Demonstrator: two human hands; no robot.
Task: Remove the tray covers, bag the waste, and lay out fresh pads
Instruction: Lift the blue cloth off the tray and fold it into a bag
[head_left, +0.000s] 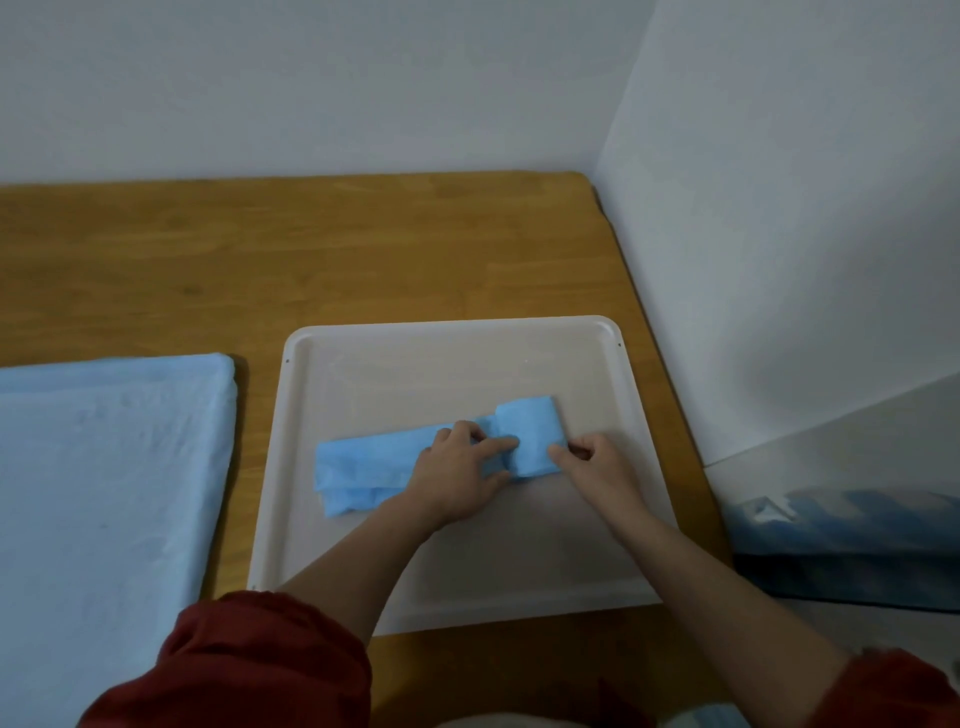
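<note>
A white tray (415, 364) lies on the wooden table. On it is a folded blue pad (363, 467), partly rolled or folded over at its right end (527, 431). My left hand (457, 473) rests on the pad's middle, its index finger stretched out onto the folded end and its other fingers curled at the fold. My right hand (597, 462) pinches the lower right edge of the folded end. To the left, a second tray is covered by a spread light-blue pad (104, 467).
White walls close the table at the back and on the right. A stack of blue pads in a clear wrapper (841, 540) lies at the right, beyond the table's edge. Bare wooden table (311, 260) stretches behind the trays.
</note>
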